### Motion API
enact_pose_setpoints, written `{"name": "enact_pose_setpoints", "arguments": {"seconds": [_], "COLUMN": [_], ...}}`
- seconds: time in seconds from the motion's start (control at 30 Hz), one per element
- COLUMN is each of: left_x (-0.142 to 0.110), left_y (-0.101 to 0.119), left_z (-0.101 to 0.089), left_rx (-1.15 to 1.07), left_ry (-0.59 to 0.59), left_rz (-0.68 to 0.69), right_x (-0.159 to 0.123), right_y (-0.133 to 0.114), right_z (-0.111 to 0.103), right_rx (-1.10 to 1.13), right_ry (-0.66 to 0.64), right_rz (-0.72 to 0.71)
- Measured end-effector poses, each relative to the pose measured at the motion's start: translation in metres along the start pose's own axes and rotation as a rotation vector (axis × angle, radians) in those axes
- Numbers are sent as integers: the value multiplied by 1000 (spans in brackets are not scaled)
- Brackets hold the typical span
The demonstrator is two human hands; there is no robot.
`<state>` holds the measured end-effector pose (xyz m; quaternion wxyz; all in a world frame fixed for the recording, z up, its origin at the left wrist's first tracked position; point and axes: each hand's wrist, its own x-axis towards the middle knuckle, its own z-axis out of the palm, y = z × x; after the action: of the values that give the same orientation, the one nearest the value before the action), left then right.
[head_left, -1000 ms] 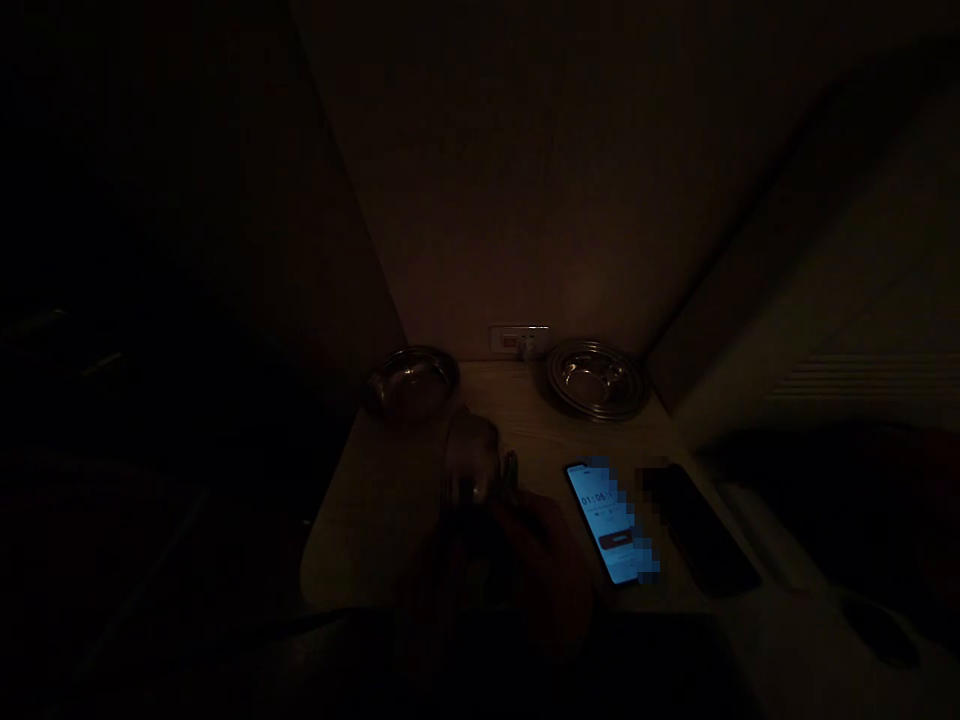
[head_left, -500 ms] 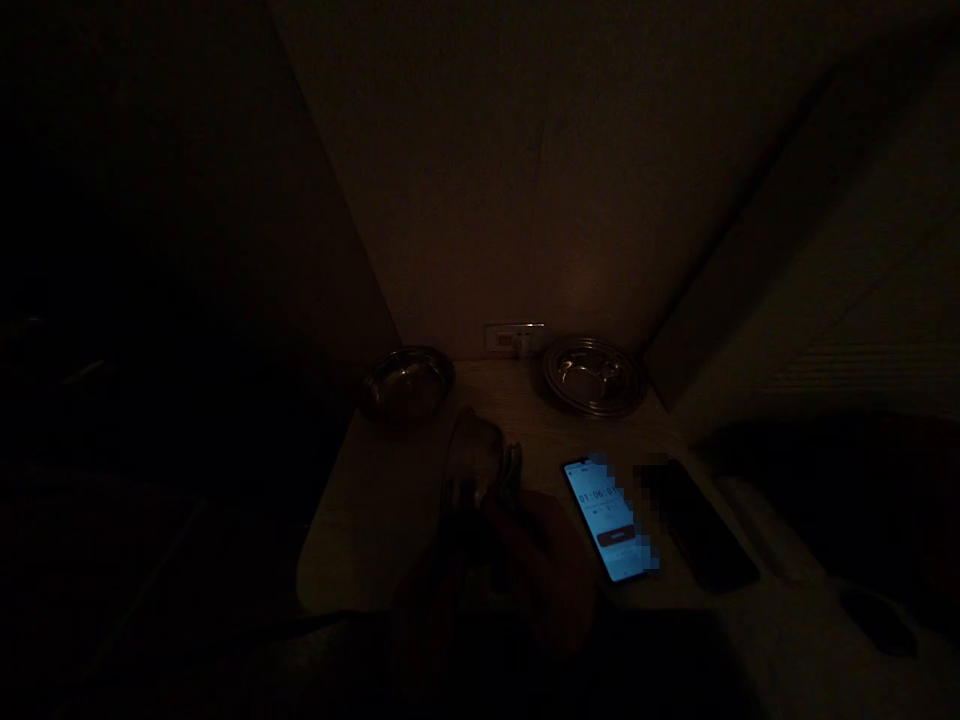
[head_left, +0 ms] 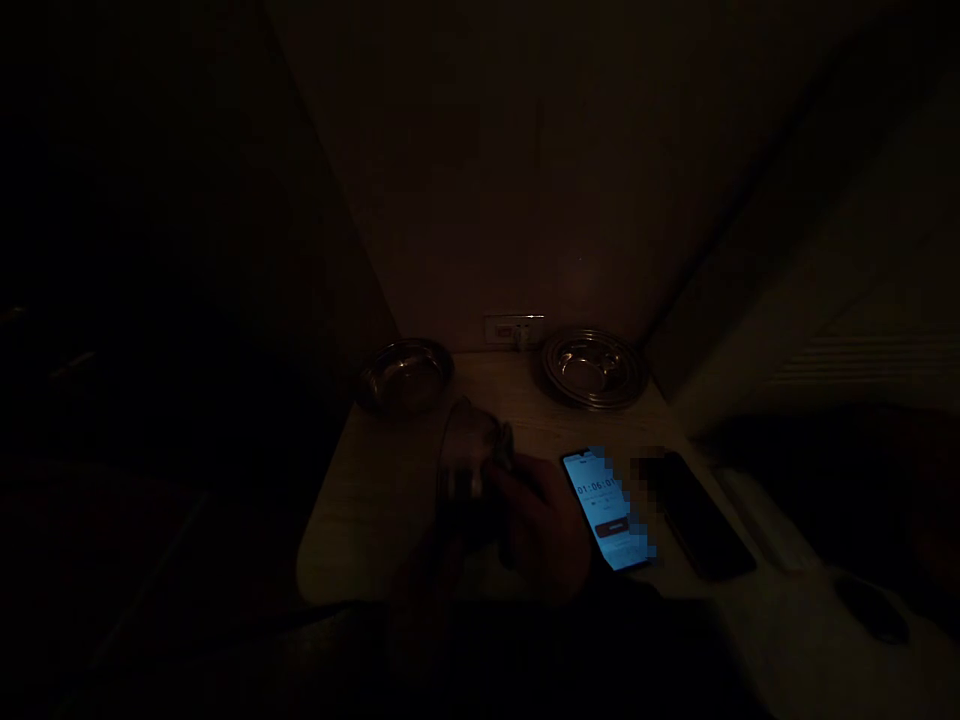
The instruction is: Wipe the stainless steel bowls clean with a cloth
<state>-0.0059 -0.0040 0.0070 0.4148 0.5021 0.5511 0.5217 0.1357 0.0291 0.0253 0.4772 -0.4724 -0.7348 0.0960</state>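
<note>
The scene is very dark. My right hand (head_left: 544,525) is at the middle of a small pale table (head_left: 375,510), its fingers curled against a pale rounded object (head_left: 466,450) that may be a metal cup or lid. My left hand (head_left: 431,575) is only a dim shape just left of and below that object, and its fingers do not show. A lit phone (head_left: 606,508) with a blue timer screen lies flat just right of my right hand.
Two steel plates lie at the back of the table, one on the left (head_left: 405,372) and one on the right (head_left: 595,366). A wall socket (head_left: 514,328) sits between them. A dark phone (head_left: 697,515) lies right of the lit one. Walls close in on both sides.
My right hand and the pale object have shifted slightly up and away from me. The view has tilted a little. The timer on the phone has advanced.
</note>
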Motion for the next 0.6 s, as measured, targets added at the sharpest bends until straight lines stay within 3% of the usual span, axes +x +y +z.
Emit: {"name": "enact_pose_setpoints", "arguments": {"seconds": [0.13,0.3,0.53,0.6], "left_x": [3,-1,6,6], "left_y": [13,14,21,25], "left_z": [5,5,12,12], "left_rx": [-29,-56,-82,-83], "left_ry": [-38,-56,-87,-90], "left_rz": [13,9,7,6], "right_x": [11,11,6,5], "right_y": [1,7,1,1], "right_z": [-3,-6,-3,-3], "right_rx": [-67,-138,-38,-45], "right_ry": [1,3,16,17], "right_rz": [-25,-80,126,81]}}
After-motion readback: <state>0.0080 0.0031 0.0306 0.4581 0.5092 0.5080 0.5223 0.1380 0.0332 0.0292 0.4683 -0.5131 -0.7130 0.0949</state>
